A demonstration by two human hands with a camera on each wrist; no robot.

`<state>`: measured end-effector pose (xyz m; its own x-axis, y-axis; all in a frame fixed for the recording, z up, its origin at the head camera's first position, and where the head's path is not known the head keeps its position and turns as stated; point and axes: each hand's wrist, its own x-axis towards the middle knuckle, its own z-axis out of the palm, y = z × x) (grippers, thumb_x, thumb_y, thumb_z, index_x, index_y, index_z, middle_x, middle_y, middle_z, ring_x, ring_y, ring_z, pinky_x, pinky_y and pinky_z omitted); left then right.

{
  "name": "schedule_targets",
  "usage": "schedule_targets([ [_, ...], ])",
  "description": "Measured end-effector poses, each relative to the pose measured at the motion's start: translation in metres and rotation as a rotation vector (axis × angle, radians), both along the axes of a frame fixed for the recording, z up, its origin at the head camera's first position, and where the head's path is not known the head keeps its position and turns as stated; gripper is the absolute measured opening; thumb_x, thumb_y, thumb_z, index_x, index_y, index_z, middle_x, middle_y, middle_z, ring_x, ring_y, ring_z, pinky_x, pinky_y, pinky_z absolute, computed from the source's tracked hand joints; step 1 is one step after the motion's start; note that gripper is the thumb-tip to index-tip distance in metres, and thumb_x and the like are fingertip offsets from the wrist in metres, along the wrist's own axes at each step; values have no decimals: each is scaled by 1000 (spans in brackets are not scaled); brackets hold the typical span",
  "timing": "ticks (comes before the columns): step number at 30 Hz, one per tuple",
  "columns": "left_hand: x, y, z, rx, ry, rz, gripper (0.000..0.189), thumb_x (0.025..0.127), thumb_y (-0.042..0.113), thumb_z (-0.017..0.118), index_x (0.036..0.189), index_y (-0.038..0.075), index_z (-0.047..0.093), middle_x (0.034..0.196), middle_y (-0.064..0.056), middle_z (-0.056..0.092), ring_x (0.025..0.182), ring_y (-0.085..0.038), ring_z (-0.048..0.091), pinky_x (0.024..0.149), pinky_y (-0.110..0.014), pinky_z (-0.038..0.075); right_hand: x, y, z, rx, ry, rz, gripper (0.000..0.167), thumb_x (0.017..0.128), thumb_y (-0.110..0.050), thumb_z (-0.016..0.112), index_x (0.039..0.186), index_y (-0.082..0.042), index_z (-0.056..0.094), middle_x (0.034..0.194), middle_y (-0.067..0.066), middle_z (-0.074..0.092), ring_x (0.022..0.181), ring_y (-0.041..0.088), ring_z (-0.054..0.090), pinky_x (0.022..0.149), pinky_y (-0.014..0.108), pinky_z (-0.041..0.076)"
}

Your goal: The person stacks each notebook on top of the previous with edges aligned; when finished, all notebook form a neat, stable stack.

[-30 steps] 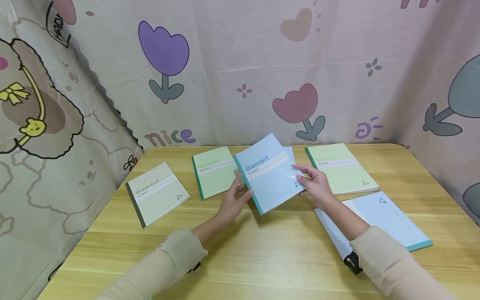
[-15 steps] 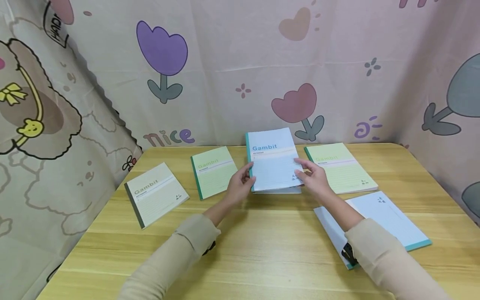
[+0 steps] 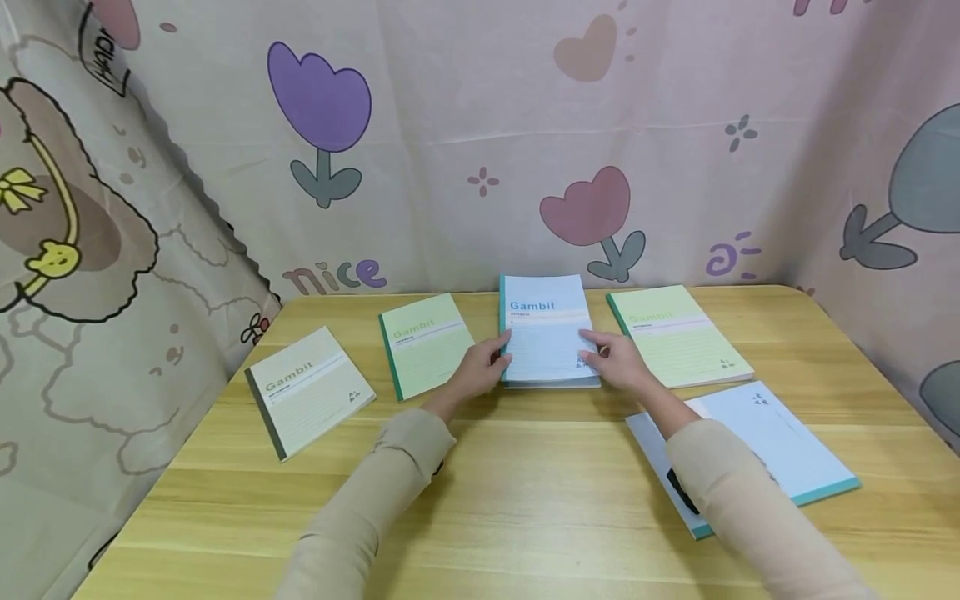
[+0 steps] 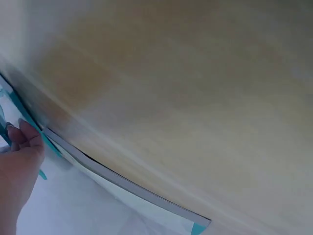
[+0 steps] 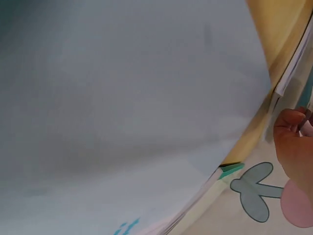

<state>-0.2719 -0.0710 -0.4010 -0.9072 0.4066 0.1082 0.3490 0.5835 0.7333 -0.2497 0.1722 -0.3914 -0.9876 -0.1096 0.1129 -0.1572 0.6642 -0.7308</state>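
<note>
A small light-blue notebook (image 3: pixel 547 333) with "Gambit" on its cover lies over another pale-blue notebook (image 3: pixel 551 385), whose front edge shows beneath it. My left hand (image 3: pixel 478 367) pinches the teal spine side of the upper one. On the opposite edge my right hand (image 3: pixel 618 360) grips it near the lower corner, thumb on the cover. The left wrist view has the left hand (image 4: pixel 22 161) at a teal-edged notebook. In the right wrist view the right hand (image 5: pixel 296 142) appears at the far right, fingers bent; what they hold is partly cut off.
Left on the wooden table (image 3: pixel 480 517) lie a cream notebook (image 3: pixel 311 392) with a dark spine and a green notebook (image 3: pixel 427 343). A larger green notebook (image 3: pixel 681 337) is at the right back. Partly under the right forearm sits a blue-and-white notebook (image 3: pixel 780 442). A patterned cloth (image 3: pixel 435 100) hangs behind.
The held blue notebook has turned from tilted to straight and come down onto the pale-blue one at the centre. Both hands moved with it and still hold its sides.
</note>
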Motion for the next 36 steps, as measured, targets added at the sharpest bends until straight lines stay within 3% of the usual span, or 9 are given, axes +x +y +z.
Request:
schedule_targets([
  [4, -7, 3, -6, -132, 49, -39, 46, 96, 11, 45, 139, -3, 37, 136, -21, 48, 110, -21, 52, 96, -34, 44, -5, 1, -5, 64, -38, 17, 42, 92, -14, 56, 130, 4, 49, 94, 19, 59, 80, 22, 47, 66, 26, 37],
  [8, -8, 8, -5, -240, 18, -43, 47, 97, 12, 42, 141, -4, 32, 143, -21, 40, 130, -28, 41, 108, -39, 35, -8, 0, -7, 106, -66, 18, 43, 93, -15, 55, 130, 4, 48, 106, 23, 61, 85, 24, 49, 73, 32, 42],
  [11, -6, 12, -2, -295, -7, -40, 48, 98, 12, 39, 142, -4, 28, 143, -22, 38, 133, -30, 38, 110, -39, 33, -8, -2, -6, 145, -83, 11, 43, 93, -15, 55, 131, 4, 48, 112, 24, 60, 90, 25, 50, 81, 36, 44],
  [18, -2, 20, 1, -444, -49, 10, 50, 100, 15, 35, 146, 0, 23, 146, -18, 35, 136, -28, 33, 113, -37, 28, -9, -4, -8, 234, -117, 27, 46, 93, -17, 54, 133, 4, 45, 66, 7, 44, 58, 16, 37, 56, 26, 34],
  [23, 1, 25, 4, -543, -68, 32, 50, 100, 17, 35, 147, 4, 22, 143, -18, 40, 133, -29, 39, 110, -37, 33, -9, -6, -10, 275, -101, 52, 48, 94, -17, 54, 133, 8, 43, 58, 5, 40, 50, 12, 28, 54, 26, 33],
  [26, 1, 27, 5, -579, -54, 26, 49, 100, 16, 34, 146, 4, 23, 140, -19, 44, 129, -29, 43, 108, -37, 36, -8, -7, -11, 307, -90, 54, 48, 94, -17, 53, 133, 10, 42, 69, 17, 52, 52, 15, 32, 61, 29, 37],
  [30, 2, 28, 4, -609, -40, 20, 50, 99, 13, 35, 147, 4, 23, 139, -19, 45, 129, -28, 44, 108, -36, 36, -6, -8, -11, 324, -73, 52, 47, 94, -16, 53, 132, 11, 42, 110, 30, 59, 67, 24, 46, 74, 35, 42],
  [33, 3, 29, 3, -633, -31, 26, 51, 98, 12, 36, 147, 5, 22, 140, -18, 44, 129, -28, 44, 107, -37, 37, -3, -9, -10, 334, -61, 56, 46, 94, -14, 52, 131, 13, 42, 129, 30, 49, 94, 33, 57, 91, 42, 46],
  [36, 6, 29, 4, -639, -11, 52, 52, 99, 16, 37, 147, 5, 22, 137, -20, 47, 124, -30, 48, 102, -38, 42, 0, -11, -6, 366, -54, 55, 47, 94, -13, 52, 132, 13, 41, 134, 31, 44, 117, 40, 51, 101, 48, 40],
])
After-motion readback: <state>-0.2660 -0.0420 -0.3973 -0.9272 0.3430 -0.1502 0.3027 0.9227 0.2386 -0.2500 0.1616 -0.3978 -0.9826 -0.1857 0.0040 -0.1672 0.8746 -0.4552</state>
